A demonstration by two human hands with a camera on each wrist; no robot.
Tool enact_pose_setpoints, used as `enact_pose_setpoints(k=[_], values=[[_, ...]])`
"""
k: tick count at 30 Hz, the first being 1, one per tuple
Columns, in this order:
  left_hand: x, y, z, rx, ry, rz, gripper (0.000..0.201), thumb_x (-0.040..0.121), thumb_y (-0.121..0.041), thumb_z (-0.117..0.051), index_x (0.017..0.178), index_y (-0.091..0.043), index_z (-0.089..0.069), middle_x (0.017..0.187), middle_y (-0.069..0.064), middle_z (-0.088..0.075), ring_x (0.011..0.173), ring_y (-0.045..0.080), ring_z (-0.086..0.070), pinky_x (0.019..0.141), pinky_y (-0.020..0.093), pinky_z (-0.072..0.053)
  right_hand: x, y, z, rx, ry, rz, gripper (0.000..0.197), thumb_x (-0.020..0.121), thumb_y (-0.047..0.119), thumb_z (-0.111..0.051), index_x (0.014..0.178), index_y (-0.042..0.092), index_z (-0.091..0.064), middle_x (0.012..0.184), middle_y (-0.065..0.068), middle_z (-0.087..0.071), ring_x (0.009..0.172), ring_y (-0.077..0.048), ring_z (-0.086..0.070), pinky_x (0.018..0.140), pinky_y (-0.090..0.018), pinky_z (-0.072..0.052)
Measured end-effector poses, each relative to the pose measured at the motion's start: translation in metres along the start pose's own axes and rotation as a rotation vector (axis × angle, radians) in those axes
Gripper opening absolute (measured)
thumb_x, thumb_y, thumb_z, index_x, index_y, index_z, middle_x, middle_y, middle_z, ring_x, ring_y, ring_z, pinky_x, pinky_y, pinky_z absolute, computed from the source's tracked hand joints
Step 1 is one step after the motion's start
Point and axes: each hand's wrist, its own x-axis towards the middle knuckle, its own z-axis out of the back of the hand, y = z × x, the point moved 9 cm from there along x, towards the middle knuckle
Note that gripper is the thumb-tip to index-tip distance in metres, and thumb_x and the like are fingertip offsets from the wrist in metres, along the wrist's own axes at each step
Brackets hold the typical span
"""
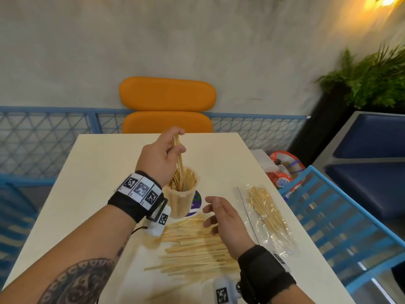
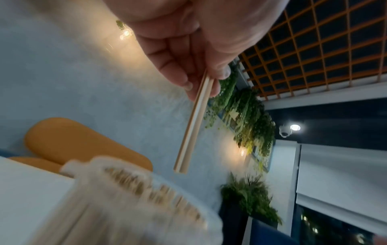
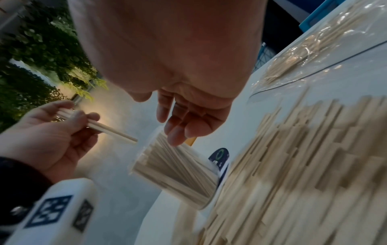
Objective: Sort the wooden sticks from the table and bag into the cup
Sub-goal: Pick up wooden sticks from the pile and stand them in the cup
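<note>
Nearest the person, loose pile of wooden sticks [image 1: 197, 249] flat on the cream table [image 1: 105, 172], lying crosswise, directly under the right hand [image 1: 223, 218]. Right hand hovers over the pile's far end, fingers [image 3: 178, 132] relaxed and spread, holding nothing; contact with the sticks can't be told. To the right of that hand, clear plastic bag [image 1: 265, 218] lying flat with thinner sticks inside. Just beyond the right hand's fingertips, translucent plastic cup [image 1: 182, 198] upright, packed with sticks standing on end, sitting on a round purple-and-white coaster [image 1: 196, 201]. Left hand [image 1: 162, 154] raised above the cup, thumb and fingers pinching a couple of held sticks [image 2: 193, 126] near their upper ends; lower ends point down to the cup mouth, in or just above it unclear from the blur. Behind the table, orange chair [image 1: 167, 106], blue mesh railing [image 1: 43, 132].
</note>
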Motion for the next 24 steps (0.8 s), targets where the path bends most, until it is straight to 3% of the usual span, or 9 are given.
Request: enact_pose_setpoints(k=[3,7,10,13,15,19,21,22,24], values=[[-0.009,0.012,-0.021,0.021,0.064,0.001,0.031,0.1,-0.023,-0.055,0.12,-0.046,-0.051,0.079,-0.019,-0.072,0.068,-0.001,-0.065,0.067,0.02,-0.049,-0.002,-0.007,-0.003,-0.006,0.013,-0.008,0.03,0.106,0.041,-0.036,0.116,0.028,-0.062,0.102,0.001,-0.065,0.071,-0.008,-0.061,0.063,-0.027,-0.047],[-0.016,0.014,-0.028,0.016,0.051,0.0,0.03,0.101,-0.025,-0.053,0.121,-0.047,-0.048,0.082,-0.019,-0.072,0.07,-0.001,-0.065,0.064,0.014,-0.045,-0.002,-0.012,-0.005,-0.007,0.019,-0.021,0.029,0.106,0.043,-0.037,0.115,0.031,-0.062,0.1,0.003,-0.065,0.072,-0.009,-0.061,0.064,-0.028,-0.047],[-0.016,0.005,-0.015,-0.009,-0.056,-0.04,0.029,0.101,-0.029,-0.055,0.123,-0.048,-0.049,0.082,-0.016,-0.071,0.071,0.001,-0.065,0.062,0.004,-0.041,0.0,-0.014,-0.004,0.002,0.015,-0.023,0.029,0.106,0.042,-0.038,0.115,0.03,-0.062,0.101,0.003,-0.065,0.072,-0.009,-0.061,0.064,-0.028,-0.047],[-0.011,0.002,-0.004,0.002,-0.132,-0.057,0.026,0.101,-0.029,-0.055,0.123,-0.042,-0.052,0.077,-0.015,-0.067,0.065,0.004,-0.062,0.059,0.009,-0.043,0.0,-0.017,-0.004,0.007,0.015,-0.026,0.029,0.106,0.042,-0.038,0.114,0.03,-0.063,0.101,0.003,-0.065,0.071,-0.009,-0.061,0.064,-0.028,-0.046],[-0.006,0.008,-0.011,0.063,-0.07,-0.032,0.027,0.102,-0.027,-0.053,0.125,-0.041,-0.052,0.078,-0.019,-0.065,0.067,0.006,-0.062,0.063,0.019,-0.047,0.0,-0.02,-0.006,0.006,0.018,-0.034,0.029,0.106,0.042,-0.038,0.114,0.03,-0.063,0.101,0.002,-0.065,0.071,-0.009,-0.061,0.064,-0.028,-0.046],[-0.015,0.036,-0.043,0.225,0.165,0.008,0.025,0.102,-0.029,-0.049,0.123,-0.042,-0.048,0.075,-0.007,-0.065,0.067,0.015,-0.061,0.067,0.029,-0.049,-0.002,-0.023,-0.009,0.001,0.036,-0.055,0.028,0.105,0.042,-0.039,0.113,0.031,-0.063,0.101,0.003,-0.065,0.072,-0.009,-0.062,0.065,-0.029,-0.046],[-0.022,0.048,-0.054,0.261,0.226,0.012,0.019,0.103,-0.034,-0.042,0.118,-0.045,-0.048,0.079,-0.006,-0.068,0.075,0.016,-0.064,0.079,0.032,-0.052,-0.002,-0.024,-0.008,-0.004,0.036,-0.055,0.027,0.106,0.041,-0.039,0.113,0.03,-0.063,0.101,0.004,-0.065,0.072,-0.008,-0.062,0.065,-0.028,-0.046],[-0.024,0.052,-0.059,0.291,0.251,0.001,0.018,0.104,-0.034,-0.038,0.115,-0.045,-0.048,0.083,-0.007,-0.07,0.083,0.015,-0.064,0.097,0.035,-0.047,-0.002,-0.024,-0.007,-0.005,0.031,-0.054,0.027,0.106,0.041,-0.039,0.114,0.03,-0.063,0.102,0.004,-0.065,0.071,-0.008,-0.062,0.065,-0.028,-0.046],[-0.029,0.052,-0.066,0.397,0.308,-0.037,0.023,0.106,-0.029,-0.033,0.109,-0.042,-0.05,0.092,-0.013,-0.072,0.099,0.01,-0.063,0.121,0.041,-0.013,-0.002,-0.024,-0.002,-0.002,0.007,-0.053,0.026,0.106,0.039,-0.04,0.114,0.028,-0.063,0.102,0.003,-0.065,0.07,-0.008,-0.062,0.064,-0.027,-0.046]])
